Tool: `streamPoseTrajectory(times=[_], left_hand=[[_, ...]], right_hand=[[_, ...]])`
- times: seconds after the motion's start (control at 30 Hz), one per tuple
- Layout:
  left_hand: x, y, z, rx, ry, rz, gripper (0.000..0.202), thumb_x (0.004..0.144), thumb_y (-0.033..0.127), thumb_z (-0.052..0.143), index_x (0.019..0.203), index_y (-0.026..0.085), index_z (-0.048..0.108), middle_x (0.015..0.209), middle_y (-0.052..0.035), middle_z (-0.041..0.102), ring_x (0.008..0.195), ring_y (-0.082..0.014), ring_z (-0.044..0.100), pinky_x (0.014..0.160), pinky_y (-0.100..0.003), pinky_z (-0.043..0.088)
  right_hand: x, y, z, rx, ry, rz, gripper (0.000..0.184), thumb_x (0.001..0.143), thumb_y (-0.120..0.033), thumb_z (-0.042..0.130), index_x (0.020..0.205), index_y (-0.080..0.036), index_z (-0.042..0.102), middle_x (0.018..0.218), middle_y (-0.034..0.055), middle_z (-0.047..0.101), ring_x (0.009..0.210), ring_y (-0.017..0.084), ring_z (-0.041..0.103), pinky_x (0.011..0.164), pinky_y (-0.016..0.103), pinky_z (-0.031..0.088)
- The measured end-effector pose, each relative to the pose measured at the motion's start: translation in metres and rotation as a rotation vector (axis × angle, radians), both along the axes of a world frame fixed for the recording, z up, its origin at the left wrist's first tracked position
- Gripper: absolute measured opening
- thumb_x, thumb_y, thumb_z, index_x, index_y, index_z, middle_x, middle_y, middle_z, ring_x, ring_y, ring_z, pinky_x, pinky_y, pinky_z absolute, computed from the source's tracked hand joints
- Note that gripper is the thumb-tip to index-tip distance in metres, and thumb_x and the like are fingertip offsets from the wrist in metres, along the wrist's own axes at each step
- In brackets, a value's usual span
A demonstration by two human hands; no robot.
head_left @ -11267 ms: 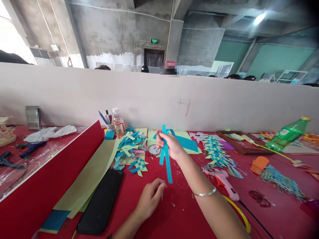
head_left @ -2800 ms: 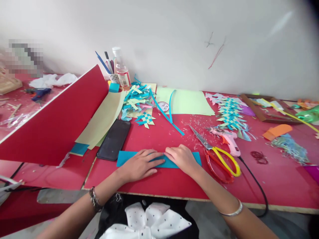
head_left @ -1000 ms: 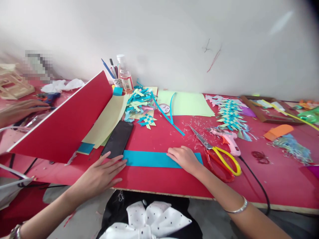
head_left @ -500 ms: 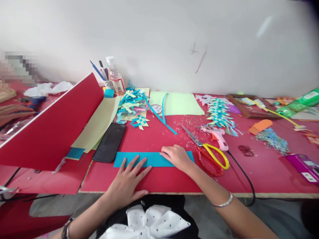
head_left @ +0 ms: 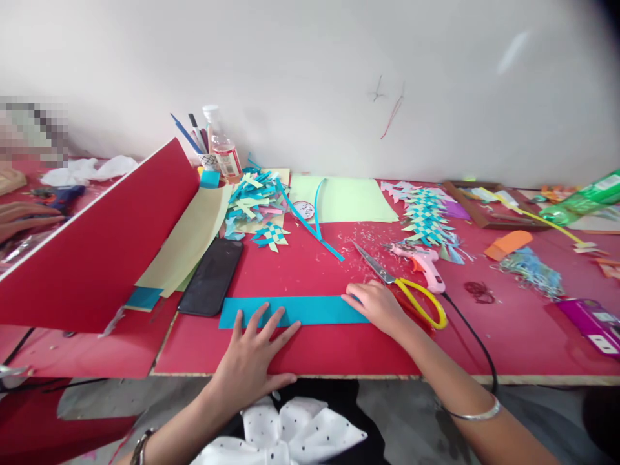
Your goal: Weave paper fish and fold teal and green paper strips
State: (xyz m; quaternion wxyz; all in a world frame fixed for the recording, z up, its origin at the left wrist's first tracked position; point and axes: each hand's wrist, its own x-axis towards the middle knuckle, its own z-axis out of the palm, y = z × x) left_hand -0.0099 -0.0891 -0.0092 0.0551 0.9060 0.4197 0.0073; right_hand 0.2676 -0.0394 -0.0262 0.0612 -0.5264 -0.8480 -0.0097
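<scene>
A long blue paper strip (head_left: 317,309) lies flat across the red table in front of me. My left hand (head_left: 259,345) rests on its left half, fingers spread and flat, thumb out to the side. At the strip's right end is my right hand (head_left: 375,307), its fingers curled together and pressed onto the paper; part of that end is hidden beneath it. Scissors with yellow and red handles (head_left: 419,303) lie just beyond the right hand, the red loop partly covered by it. A black phone (head_left: 210,278) sits off the strip's upper left corner.
Behind the strip are folded paper pieces (head_left: 254,200), a pale green sheet (head_left: 349,200) and a woven paper piece (head_left: 427,216). A pink glue gun (head_left: 421,261) trails a black cord rightward. A red board (head_left: 111,252) leans at left, beyond it another person's hand (head_left: 24,219).
My right hand has slid rightward along the blue strip to its right end, now covering part of the scissors' red handle. My left hand stays spread on the strip.
</scene>
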Motion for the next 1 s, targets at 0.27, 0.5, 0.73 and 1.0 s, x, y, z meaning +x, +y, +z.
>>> streamPoseTrajectory(times=[0.27, 0.5, 0.73, 1.0], left_hand=[[0.000, 0.000, 0.002, -0.020, -0.011, 0.029, 0.070, 0.067, 0.064, 0.043, 0.129, 0.038, 0.026, 0.133, -0.0064, 0.035, 0.119, -0.0366, 0.024, 0.093, -0.060, 0.013], [0.000, 0.001, 0.005, -0.042, -0.003, 0.026, 0.072, 0.066, 0.068, 0.040, 0.129, 0.038, 0.026, 0.132, -0.0071, 0.036, 0.117, -0.0376, 0.028, 0.088, -0.061, 0.020], [0.002, 0.003, 0.013, -0.092, 0.021, 0.041, 0.065, 0.070, 0.057, 0.048, 0.128, 0.038, 0.028, 0.133, -0.0061, 0.036, 0.118, -0.0367, 0.027, 0.090, -0.060, 0.020], [0.001, 0.005, 0.014, -0.097, 0.051, 0.026, 0.061, 0.072, 0.056, 0.045, 0.128, 0.038, 0.027, 0.133, -0.0062, 0.036, 0.119, -0.0365, 0.027, 0.089, -0.060, 0.022]], right_hand=[[-0.011, -0.015, 0.010, 0.227, -0.116, -0.079, 0.020, 0.085, -0.020, 0.038, 0.087, -0.016, 0.058, 0.083, 0.0079, 0.061, 0.081, 0.019, 0.054, 0.076, 0.032, 0.032], [-0.064, -0.066, 0.017, 0.002, 0.093, 0.210, 0.045, 0.086, -0.039, 0.035, 0.127, -0.022, 0.037, 0.128, 0.0053, 0.044, 0.117, 0.020, 0.035, 0.098, 0.041, 0.021], [-0.045, -0.069, 0.013, -0.111, 0.124, 0.080, 0.038, 0.088, -0.031, 0.032, 0.124, -0.026, 0.040, 0.132, 0.0024, 0.038, 0.120, 0.019, 0.034, 0.098, 0.044, 0.022], [-0.007, -0.080, 0.008, 0.009, 0.002, 0.005, 0.038, 0.087, -0.029, 0.033, 0.125, -0.027, 0.039, 0.132, 0.0016, 0.037, 0.120, 0.019, 0.036, 0.099, 0.045, 0.019]])
